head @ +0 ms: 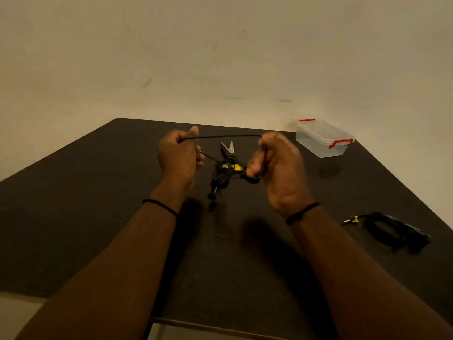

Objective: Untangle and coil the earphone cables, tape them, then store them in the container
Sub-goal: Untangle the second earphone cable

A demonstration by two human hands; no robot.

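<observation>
Head view looks down on a dark table (pixel 103 217) set against a pale wall (pixel 220 57), its far edge meeting the wall and its near edge running across the bottom, with broad bare surface to the left of both forearms. At the far right corner, close to the table's edge, sits a clear container (pixel 321 138) with its lid on and red clips. Near the right edge lies a coiled black cable bundle (pixel 392 231) with a yellow tag. Both fists are raised over the middle: the left hand (pixel 177 153) and the right hand (pixel 277 163) each have fingers curled round a thin black earphone cable (pixel 223 136), stretched taut between them. Its remainder hangs in a tangle (pixel 220 177) between the wrists. Scissors (pixel 228 149) lie just beyond the tangle.
</observation>
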